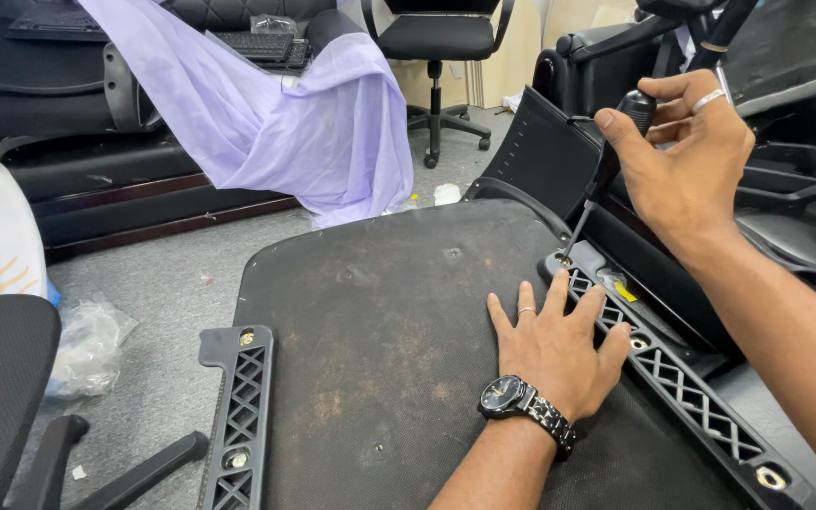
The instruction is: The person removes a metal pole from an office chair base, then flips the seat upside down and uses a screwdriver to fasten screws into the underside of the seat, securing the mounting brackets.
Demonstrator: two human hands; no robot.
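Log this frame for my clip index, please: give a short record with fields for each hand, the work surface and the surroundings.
right hand: grips a screwdriver, tip at a screw in the right bracket
left hand: flat on the seat underside, fingers touching the right bracket
left bracket: lattice plastic, untouched
surroundings: lilac cloth, office chair, grey carpet

Open room: the dark underside panel of the seat base (380,349) is bare across its middle and left.

Right edge blocked: the lattice bracket (682,378) runs along it, with the left hand (559,345) flat beside it and the screwdriver (606,165) slanting down to its top end from the right hand (687,151).

Second lattice bracket (238,416) borders the left edge.

Grey carpet floor (158,283) left of it is passable; a crumpled plastic bag (87,345) and a chair leg (106,472) lie there.

Lilac cloth (304,123) hangs behind.
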